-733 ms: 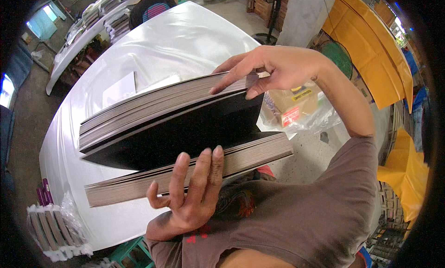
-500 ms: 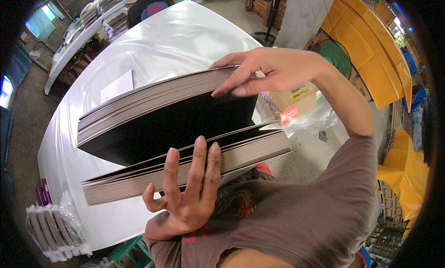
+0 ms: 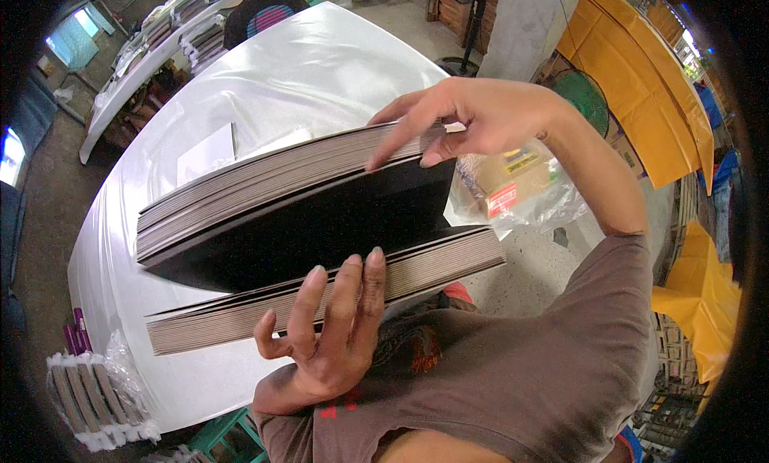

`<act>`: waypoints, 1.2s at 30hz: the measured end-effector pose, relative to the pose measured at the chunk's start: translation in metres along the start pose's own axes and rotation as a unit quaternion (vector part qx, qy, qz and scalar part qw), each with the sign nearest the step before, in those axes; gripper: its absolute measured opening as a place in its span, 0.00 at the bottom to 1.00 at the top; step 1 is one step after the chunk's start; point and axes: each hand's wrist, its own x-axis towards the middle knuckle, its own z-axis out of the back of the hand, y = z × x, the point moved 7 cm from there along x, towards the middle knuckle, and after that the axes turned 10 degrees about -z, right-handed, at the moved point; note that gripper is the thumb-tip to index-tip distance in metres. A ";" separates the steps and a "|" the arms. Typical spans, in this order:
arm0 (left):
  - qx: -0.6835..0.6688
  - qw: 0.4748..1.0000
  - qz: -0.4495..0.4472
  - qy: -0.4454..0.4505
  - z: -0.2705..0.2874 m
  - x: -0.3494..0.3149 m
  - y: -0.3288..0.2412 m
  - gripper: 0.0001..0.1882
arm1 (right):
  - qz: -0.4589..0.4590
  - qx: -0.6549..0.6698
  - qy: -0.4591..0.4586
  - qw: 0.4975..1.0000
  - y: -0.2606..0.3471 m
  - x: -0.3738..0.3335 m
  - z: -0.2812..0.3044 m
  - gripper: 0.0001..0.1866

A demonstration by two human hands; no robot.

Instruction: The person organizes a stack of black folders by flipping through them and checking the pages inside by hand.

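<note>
While the fingers of the right hand [image 3: 469,118] clamp the upper half of a thick stack of black-faced, grey-edged sheets [image 3: 320,219], those of the left hand [image 3: 335,335] lie spread across the lower half's edges, the thumb hidden; whether they grip, I cannot tell. Between the hands, the stack gapes beside a glossy white-covered table [image 3: 296,62]; a brown cardboard box [image 3: 490,173] sits to the right.
</note>
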 end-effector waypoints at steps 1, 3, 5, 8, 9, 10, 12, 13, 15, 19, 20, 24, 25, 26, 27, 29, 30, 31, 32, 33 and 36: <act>0.018 1.000 -0.016 0.006 0.000 0.001 -0.002 0.14 | 0.018 -0.044 -0.003 0.999 -0.002 0.000 -0.003 0.22; 0.023 0.999 -0.022 0.015 0.001 0.002 0.000 0.13 | 0.012 -0.084 -0.014 0.996 -0.003 -0.001 -0.005 0.21; 0.019 1.000 -0.014 0.021 0.000 0.002 0.001 0.13 | -0.035 -0.074 -0.029 0.996 -0.002 -0.002 -0.005 0.20; -0.006 0.999 0.015 0.030 -0.002 0.001 0.004 0.13 | -0.023 -0.084 -0.047 0.995 0.004 -0.002 -0.008 0.23; -0.021 0.999 0.018 0.034 -0.003 0.000 0.005 0.13 | -0.010 -0.102 -0.058 0.993 0.006 -0.004 -0.008 0.22; -0.036 0.998 0.021 0.038 -0.004 0.000 0.006 0.13 | 0.003 -0.119 -0.069 0.990 0.007 -0.005 -0.008 0.22; -0.055 0.998 0.022 0.037 -0.002 0.005 0.007 0.14 | -0.009 -0.118 -0.063 0.991 0.006 -0.006 -0.007 0.25; -0.064 0.997 0.023 0.036 -0.002 0.007 0.007 0.14 | -0.034 -0.099 -0.045 0.993 0.004 -0.006 -0.006 0.29; -0.051 0.998 0.002 0.032 0.003 0.007 0.007 0.15 | -0.064 -0.033 -0.065 0.995 0.002 -0.004 -0.002 0.37; -0.103 0.988 0.010 0.112 0.008 -0.001 0.028 0.23 | -0.023 0.110 -0.255 0.960 -0.029 -0.019 -0.007 0.56; -0.119 0.983 0.036 0.134 0.016 -0.006 0.042 0.26 | 0.014 0.132 -0.306 0.943 -0.035 -0.022 -0.011 0.60; -0.124 0.966 0.087 0.210 0.031 -0.034 0.113 0.43 | 0.016 0.204 -0.447 0.871 -0.057 -0.024 -0.032 0.62; -0.122 0.965 0.085 0.216 0.037 -0.046 0.122 0.43 | 0.011 0.153 -0.477 0.865 -0.056 -0.019 -0.037 0.61; -0.122 0.964 0.080 0.221 0.041 -0.059 0.129 0.43 | -0.021 0.089 -0.487 0.869 -0.057 -0.014 -0.039 0.58; -0.125 0.963 0.073 0.226 0.042 -0.070 0.132 0.43 | -0.055 0.022 -0.499 0.865 -0.058 -0.010 -0.041 0.56; -0.158 0.961 0.071 0.218 0.040 -0.087 0.126 0.42 | -0.075 0.195 -0.475 0.855 -0.076 -0.008 -0.043 0.50; -0.177 0.957 0.066 0.218 0.038 -0.092 0.125 0.41 | -0.088 0.282 -0.458 0.839 -0.084 -0.005 -0.048 0.47; -0.168 0.963 0.037 0.209 0.038 -0.088 0.121 0.39 | -0.096 0.313 -0.463 0.824 -0.083 -0.004 -0.047 0.46; -0.165 0.961 0.004 0.223 0.036 -0.086 0.118 0.39 | -0.104 0.343 -0.470 0.807 -0.082 -0.005 -0.045 0.45; -0.159 0.957 -0.030 0.242 0.038 -0.083 0.119 0.38 | -0.112 0.378 -0.474 0.788 -0.081 -0.002 -0.045 0.44; -0.242 0.933 -0.028 0.265 0.070 -0.078 0.142 0.38 | -0.093 0.403 -0.475 0.777 -0.081 0.000 -0.048 0.43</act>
